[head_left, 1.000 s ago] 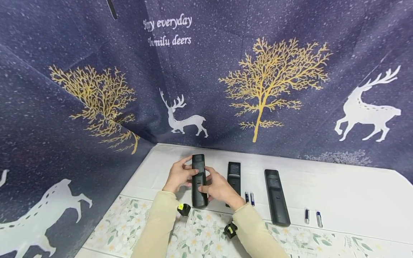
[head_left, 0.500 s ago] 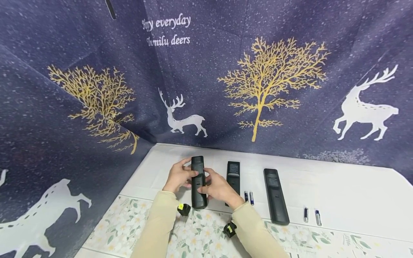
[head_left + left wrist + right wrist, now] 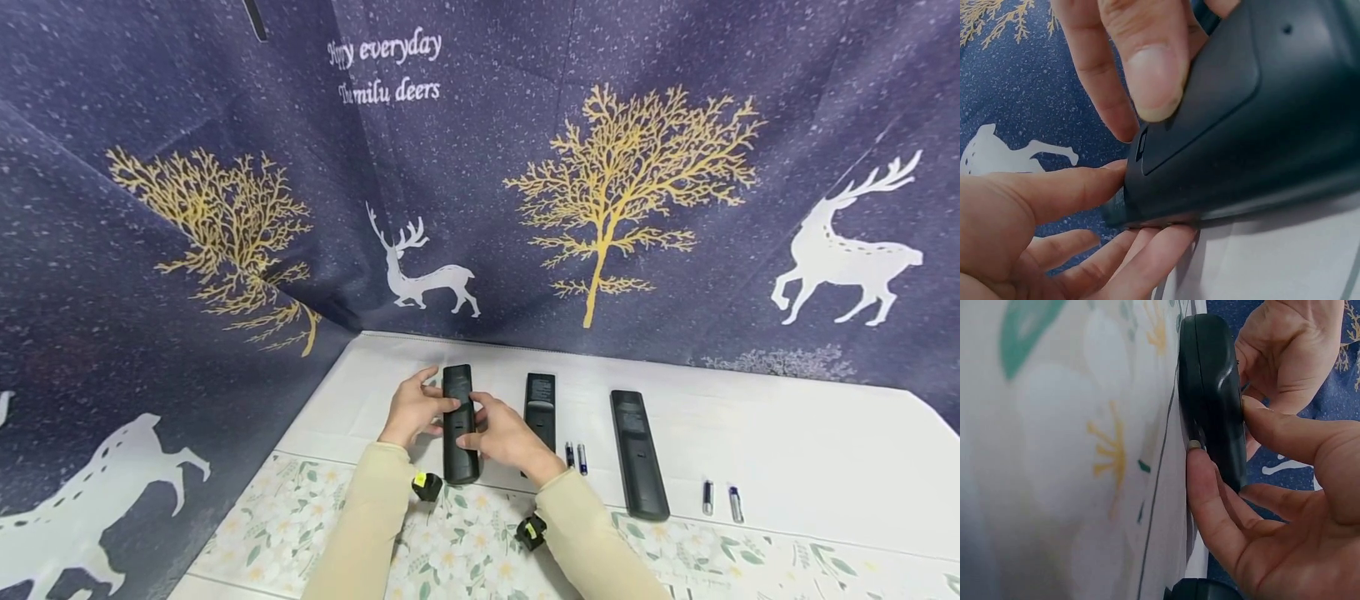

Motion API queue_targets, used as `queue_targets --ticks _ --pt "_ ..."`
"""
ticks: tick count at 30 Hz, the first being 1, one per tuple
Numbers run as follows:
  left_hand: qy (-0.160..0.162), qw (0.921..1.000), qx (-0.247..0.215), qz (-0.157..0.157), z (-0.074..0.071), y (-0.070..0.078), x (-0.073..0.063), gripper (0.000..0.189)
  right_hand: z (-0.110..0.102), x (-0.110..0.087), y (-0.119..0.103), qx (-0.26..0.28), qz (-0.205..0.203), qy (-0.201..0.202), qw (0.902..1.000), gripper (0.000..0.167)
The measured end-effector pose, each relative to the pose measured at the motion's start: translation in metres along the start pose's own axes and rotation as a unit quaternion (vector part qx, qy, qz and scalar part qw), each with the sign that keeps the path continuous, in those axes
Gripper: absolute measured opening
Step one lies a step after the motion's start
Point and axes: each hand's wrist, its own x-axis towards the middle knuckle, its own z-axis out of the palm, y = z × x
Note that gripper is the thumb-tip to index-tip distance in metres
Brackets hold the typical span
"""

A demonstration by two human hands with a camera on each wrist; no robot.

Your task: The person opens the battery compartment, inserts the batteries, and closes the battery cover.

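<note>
A black remote control (image 3: 460,458) is held between both hands, its back with the battery cover (image 3: 1222,94) facing up. My left hand (image 3: 411,410) grips its left side, thumb on top near the small notch and fingers underneath. From the other side my right hand (image 3: 510,433) holds it, thumb pressing on the cover just below the notch, fingers along the edge. The cover lies flat in its place in the left wrist view. In the right wrist view the remote's near end is close over the table, and the right fingertips (image 3: 1202,472) reach its underside.
Two more black remotes, a middle one (image 3: 541,412) and a right one (image 3: 640,454), lie back up on the white table (image 3: 810,450). Batteries lie beside each, one pair (image 3: 582,459) near the middle remote, another pair (image 3: 708,497) farther right. A dark deer-print curtain (image 3: 480,208) stands behind.
The remote's far end has dipped slightly in the head view, and the whole scene has shifted a little left. Both hands keep nearly the same hold.
</note>
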Motion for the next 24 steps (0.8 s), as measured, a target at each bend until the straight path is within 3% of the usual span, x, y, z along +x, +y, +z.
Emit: queue_targets --ticks 6,24 --pt "0.000 1.0000 0.001 -0.002 0.0007 -0.0018 0.0022 0.083 -0.0011 -0.0013 -0.0021 -0.002 0.016 0.002 0.9999 0.075" --pt "0.020 0.9993 0.020 -0.025 0.0002 -0.0029 0.0039 0.076 -0.0027 -0.0040 -0.0008 0.000 0.000 -0.004 1.0000 0.070"
